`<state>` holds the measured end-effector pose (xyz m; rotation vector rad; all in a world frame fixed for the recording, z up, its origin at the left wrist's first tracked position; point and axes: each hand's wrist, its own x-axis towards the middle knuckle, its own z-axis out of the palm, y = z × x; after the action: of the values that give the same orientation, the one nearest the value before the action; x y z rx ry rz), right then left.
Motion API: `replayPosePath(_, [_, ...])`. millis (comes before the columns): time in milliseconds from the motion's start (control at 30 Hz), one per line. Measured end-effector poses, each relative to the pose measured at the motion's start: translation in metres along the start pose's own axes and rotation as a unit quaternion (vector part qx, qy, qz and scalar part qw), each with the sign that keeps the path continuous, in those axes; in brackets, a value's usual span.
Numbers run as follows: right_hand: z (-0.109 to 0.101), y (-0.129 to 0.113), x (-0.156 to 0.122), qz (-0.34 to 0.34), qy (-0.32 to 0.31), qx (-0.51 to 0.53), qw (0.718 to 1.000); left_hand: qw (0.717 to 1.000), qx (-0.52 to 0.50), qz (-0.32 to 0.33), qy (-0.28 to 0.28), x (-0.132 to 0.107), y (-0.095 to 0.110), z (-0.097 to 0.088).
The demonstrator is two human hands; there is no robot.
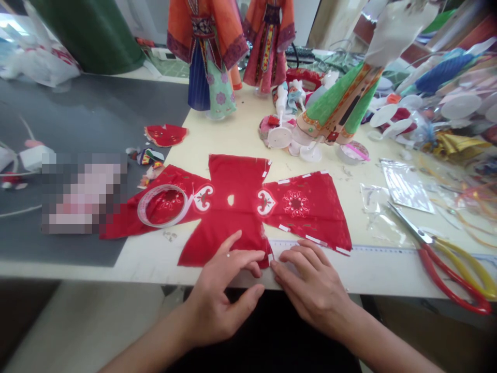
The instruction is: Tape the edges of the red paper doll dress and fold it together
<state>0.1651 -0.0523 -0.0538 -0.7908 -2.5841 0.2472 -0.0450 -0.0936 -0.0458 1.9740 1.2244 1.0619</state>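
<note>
A red cross-shaped cloth garment piece (233,228) with white embroidery lies spread out, a small hole at its middle. My left hand (229,285) rests over its near panel, fingers spread and thumb apart, holding nothing. At that panel's right edge, my right hand (306,280) has thumb and fingers drawn together against a short white tape strip (271,257); the exact grip is partly hidden. Similar strips line the right sleeve's edges. A tape roll (163,206) lies on the left sleeve. A clear ruler (373,249) extends along the near edge, partly under the cloth.
Red-and-yellow-handled scissors (442,254) lie at right beside clear plastic packets (407,185). Dressed doll figures (213,57) stand at the back, with a tilted green-skirted one (345,98). Doll parts crowd the back right. A small red scrap (166,135) lies on the dark mat (116,101).
</note>
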Motion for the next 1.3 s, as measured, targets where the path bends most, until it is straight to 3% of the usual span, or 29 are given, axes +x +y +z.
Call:
replayPosePath(100, [0.0, 0.0, 0.0, -0.003, 0.002, -0.001, 1.0, 1.0, 0.001, 0.0, -0.007, -0.001, 0.001, 0.002])
replayPosePath(233, [0.001, 0.0, -0.002, -0.006, 0.002, -0.013, 1.0, 0.998, 0.002, -0.025, -0.06, -0.001, 0.002, 0.006])
replayPosePath(533, [0.001, 0.002, -0.005, -0.023, 0.003, -0.018, 1.0, 0.994, 0.079, 0.041, -0.065, 0.002, 0.007, 0.01])
replayPosePath(733, [0.002, 0.006, -0.01, -0.035, 0.016, -0.014, 0.999, 0.996, 0.057, 0.017, -0.062, 0.002, 0.007, 0.009])
replayPosePath(1000, [-0.002, 0.002, -0.004, 0.006, 0.001, 0.013, 1.0, 0.997, 0.001, -0.034, -0.062, 0.003, 0.004, 0.009])
replayPosePath(1167, [-0.004, 0.001, 0.0, 0.031, 0.074, 0.106, 0.991, 0.987, -0.094, -0.105, -0.072, 0.001, -0.001, 0.008])
replayPosePath(1300, [-0.005, -0.001, 0.01, 0.083, 0.124, 0.142, 0.979, 0.982, -0.113, -0.131, -0.069, -0.001, -0.004, 0.008])
